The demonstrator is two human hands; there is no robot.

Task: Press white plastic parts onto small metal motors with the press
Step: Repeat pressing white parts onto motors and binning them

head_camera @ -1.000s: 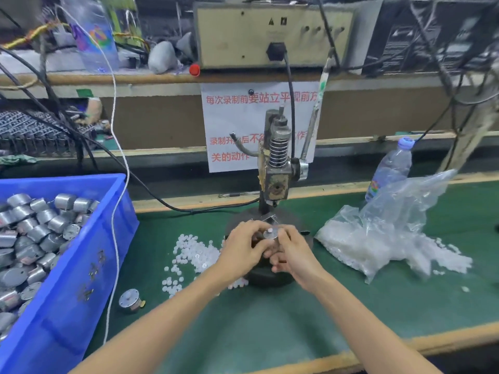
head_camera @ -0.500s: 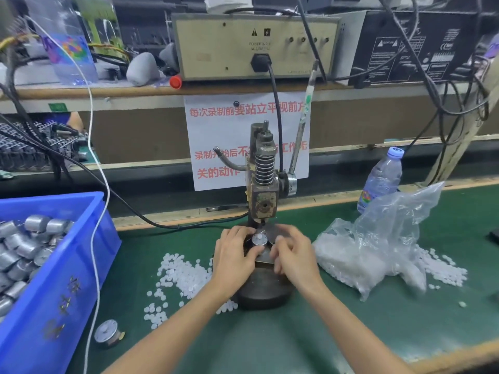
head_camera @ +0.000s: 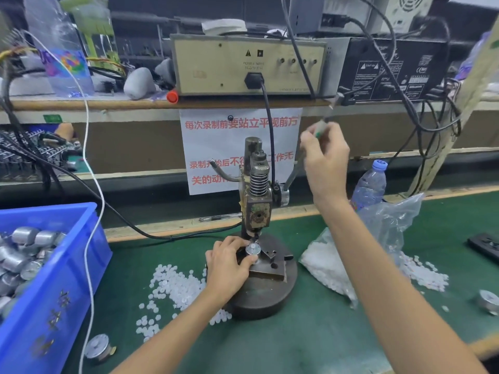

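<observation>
Workbench, head cam: nearest me, a loose motor [head_camera: 97, 349] lies on the green mat [head_camera: 297, 341] beside the blue bin [head_camera: 54, 306] of motors, L side. Past it, white plastic parts [head_camera: 172, 290] are scattered against the press base [head_camera: 267, 298]. My L hand [head_camera: 229, 265] pinches a small metal motor [head_camera: 252, 251] w/ thumb & fingers, on the fixture block [head_camera: 270, 271] right under the press [head_camera: 258, 209] head. To the R, a clear bag [head_camera: 391, 220] spills more parts. Higher, my R hand [head_camera: 324, 157] curls round the press lever [head_camera: 293, 175], blurred. Behind: water bottle [head_camera: 370, 184], paper sign [head_camera: 216, 147], beige power unit [head_camera: 229, 66] on a shelf.
</observation>
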